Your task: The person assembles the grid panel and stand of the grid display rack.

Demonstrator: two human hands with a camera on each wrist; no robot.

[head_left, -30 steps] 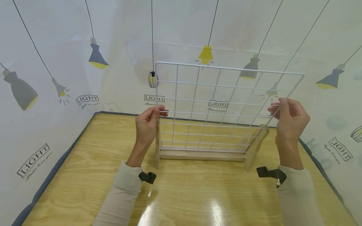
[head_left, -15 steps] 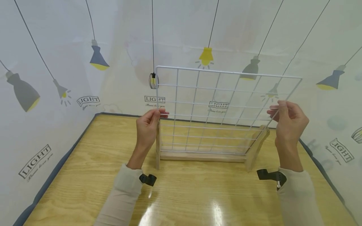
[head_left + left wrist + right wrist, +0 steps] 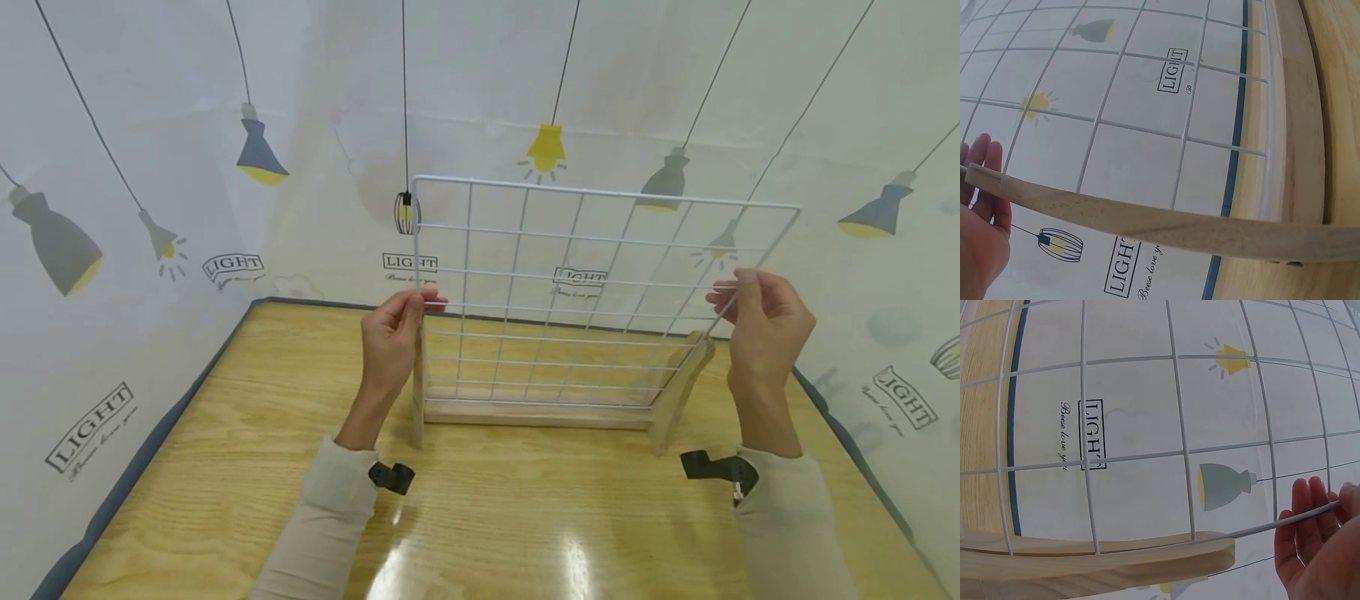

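Note:
A white wire grid panel [image 3: 585, 193] stands within a wooden stand [image 3: 540, 415], its lower edge down by the stand's bottom bar. My left hand [image 3: 388, 337] pinches the panel's left edge just above the stand's left side piece [image 3: 1147, 215]. On the opposite edge, my right hand [image 3: 768, 333] pinches the wire between thumb and fingers, above the right side piece [image 3: 1147, 559]. In the right wrist view the panel's edge wire runs along that side piece and into the right hand's fingers [image 3: 1304, 531]. The left thumb is out of sight in the left wrist view.
The stand rests on a wood-grain table [image 3: 487, 500]. Behind and beside the table hangs a pale backdrop [image 3: 315, 167] printed with lamps and the word LIGHT. A black strap device [image 3: 392, 477] sits on the left wrist and another [image 3: 716, 465] on the right.
Over the last second the panel's top edge and both hands have lowered slightly. During the last half second hardly anything has moved, and both hands keep their grip.

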